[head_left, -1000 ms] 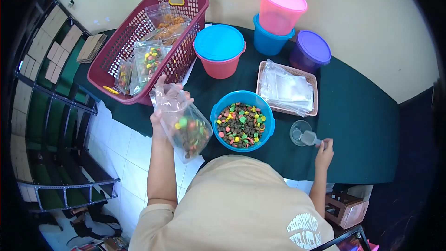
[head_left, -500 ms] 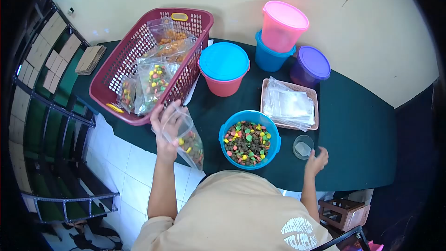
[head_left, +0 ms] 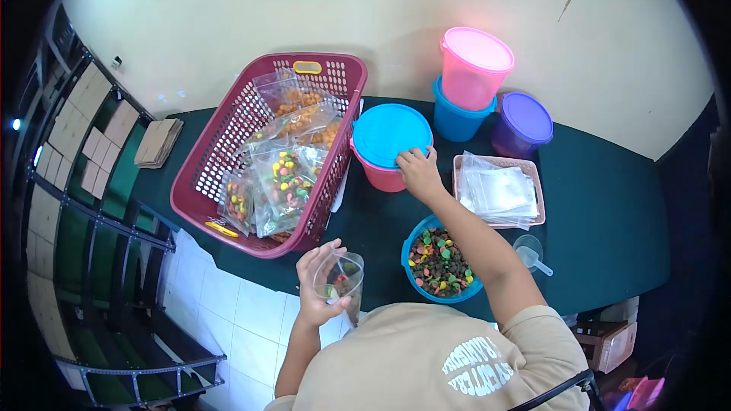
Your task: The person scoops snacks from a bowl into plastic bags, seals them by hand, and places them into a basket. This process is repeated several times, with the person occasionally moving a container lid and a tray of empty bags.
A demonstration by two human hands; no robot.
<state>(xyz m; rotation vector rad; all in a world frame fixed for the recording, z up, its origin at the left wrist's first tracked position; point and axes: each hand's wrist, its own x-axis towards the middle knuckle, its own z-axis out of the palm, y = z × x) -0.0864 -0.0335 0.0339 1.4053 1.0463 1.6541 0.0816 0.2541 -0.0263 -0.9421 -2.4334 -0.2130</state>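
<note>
My left hand (head_left: 320, 289) is wrapped round a clear plastic bag (head_left: 346, 281), its mouth spread open. Small colourful and brown pieces lie inside the bag. My right hand (head_left: 419, 173) reaches across to a pink tub (head_left: 381, 176), fingers curled over the near right edge of its blue lid (head_left: 388, 133). The lid sits on the tub. Under my right forearm stands a blue tub (head_left: 415, 281) of multicoloured and brown pieces (head_left: 442, 262), partly hidden. A clear scoop (head_left: 531, 253) lies to the right of it.
A maroon basket (head_left: 190, 183) with filled bags (head_left: 285, 175) stands on the left. At the back are a stacked pink tub (head_left: 472, 76), a blue tub (head_left: 457, 118) and a purple tub (head_left: 524, 123). A tray (head_left: 542, 209) holds flat clear bags (head_left: 495, 190). Cardboard pieces (head_left: 158, 143) lie far left.
My right hand has left the scoop and moved up and left to the blue lid. My left hand still holds the bag, now with its mouth turned towards me. The view has shifted.
</note>
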